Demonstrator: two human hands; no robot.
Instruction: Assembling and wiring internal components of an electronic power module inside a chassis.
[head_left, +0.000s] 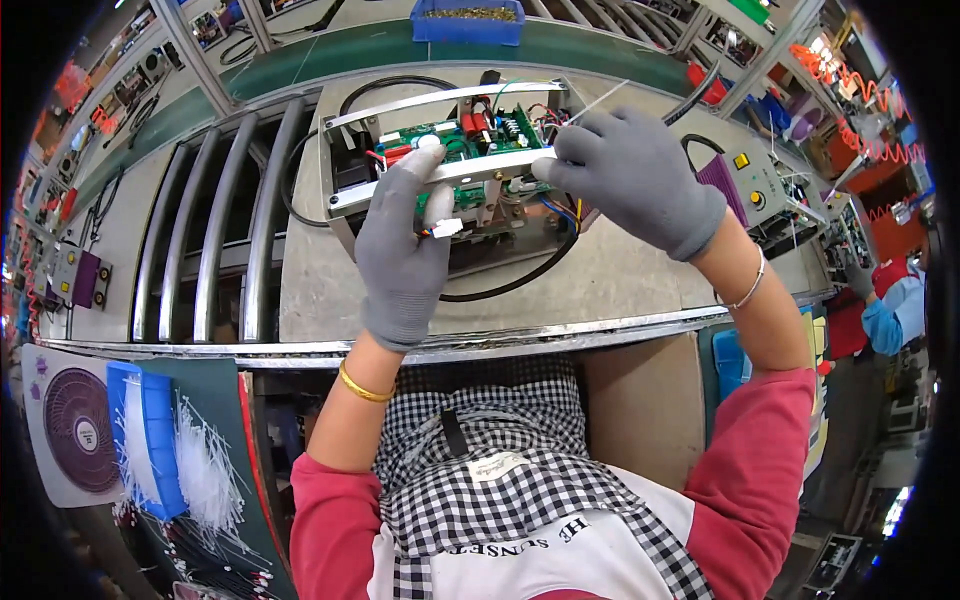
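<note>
An open metal-framed electronic unit (345,200) sits on the worktop in front of me, its green circuit board (480,143) showing between two pale rails. My gloved left hand (403,245) is closed at the near rail (500,164), index finger over it and thumb below. A white plug (447,228) on short coloured wires sticks out beside that thumb, the wires running into the hand. My gloved right hand (640,180) is curled at the rail's right end, fingertips against it. A thin white cable tie (606,100) slants up from its fingers; their grip on it is partly hidden.
Metal rollers (228,225) lie left, and a green conveyor belt (365,45) with a blue parts bin (467,22) runs behind. A purple-and-grey device (750,185) stands right. Lower left, a blue tray (150,440) adjoins loose white cable ties (208,465). Black cables loop around the unit.
</note>
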